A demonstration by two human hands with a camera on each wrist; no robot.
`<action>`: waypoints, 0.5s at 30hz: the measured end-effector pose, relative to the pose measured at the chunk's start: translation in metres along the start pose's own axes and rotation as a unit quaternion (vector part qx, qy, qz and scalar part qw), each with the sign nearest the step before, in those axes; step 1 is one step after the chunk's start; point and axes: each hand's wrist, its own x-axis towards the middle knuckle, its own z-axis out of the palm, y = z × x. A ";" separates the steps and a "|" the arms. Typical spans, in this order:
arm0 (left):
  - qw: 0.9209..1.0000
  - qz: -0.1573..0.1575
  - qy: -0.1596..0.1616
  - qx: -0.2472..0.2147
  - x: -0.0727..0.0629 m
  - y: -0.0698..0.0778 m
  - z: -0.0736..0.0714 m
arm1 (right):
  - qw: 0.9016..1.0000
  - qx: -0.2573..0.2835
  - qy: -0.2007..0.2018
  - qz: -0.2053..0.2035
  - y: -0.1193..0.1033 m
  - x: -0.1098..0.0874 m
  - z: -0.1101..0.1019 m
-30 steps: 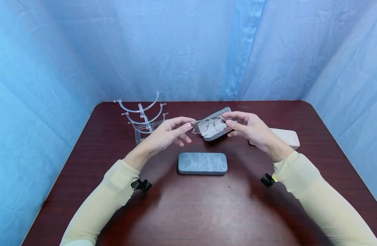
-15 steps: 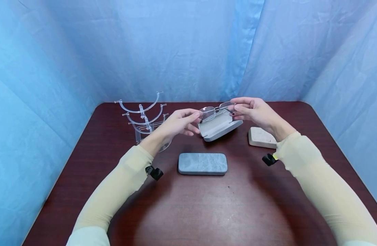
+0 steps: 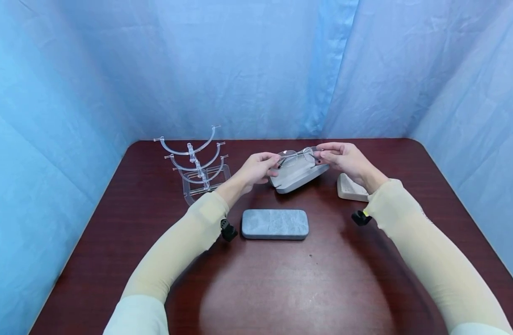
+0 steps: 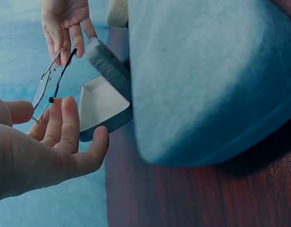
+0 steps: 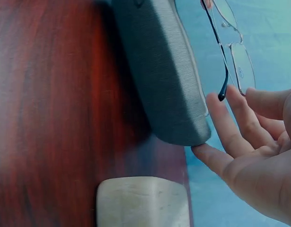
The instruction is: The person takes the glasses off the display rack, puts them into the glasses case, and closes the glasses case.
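Thin-framed eyeglasses (image 3: pixel 298 157) with clear lenses hang over an open glasses case (image 3: pixel 296 179), their temples folded behind the lenses. My left hand (image 3: pixel 256 170) pinches the left end of the frame between thumb and fingers. At the other end, my right hand (image 3: pixel 344 158) pinches the frame likewise. In the left wrist view, the eyeglasses (image 4: pixel 48 85) span the gap between both hands, beside the open case's pale lining. The right wrist view has a dark temple tip (image 5: pixel 223 93) close to the right fingertips, with the case's grey outer wall (image 5: pixel 169 85) alongside.
A shut blue-grey glasses case (image 3: pixel 275 224) lies nearer on the dark wooden table (image 3: pixel 298 284). To the left stands a clear tiered eyewear stand (image 3: pixel 197 163). A beige case (image 3: pixel 350 188) sits at the right, partly behind the right wrist. Blue curtains (image 3: pixel 239 70) enclose the table.
The eyeglasses have moved slightly right and turned so the lenses show, now over the open case. Both hands keep their pinch; the left hand has shifted right with them.
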 end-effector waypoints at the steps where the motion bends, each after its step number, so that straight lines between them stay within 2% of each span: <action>1: 1.000 -0.001 0.003 0.002 0.001 -0.001 0.001 | 1.000 0.004 0.003 0.002 0.002 0.000 0.001; 8: 1.000 0.011 0.015 0.012 0.007 -0.009 -0.001 | 0.999 0.037 -0.003 0.011 0.010 -0.006 0.006; 15: 0.999 0.017 0.018 0.048 0.010 -0.015 -0.006 | 1.000 -0.013 -0.003 0.025 0.014 -0.014 0.015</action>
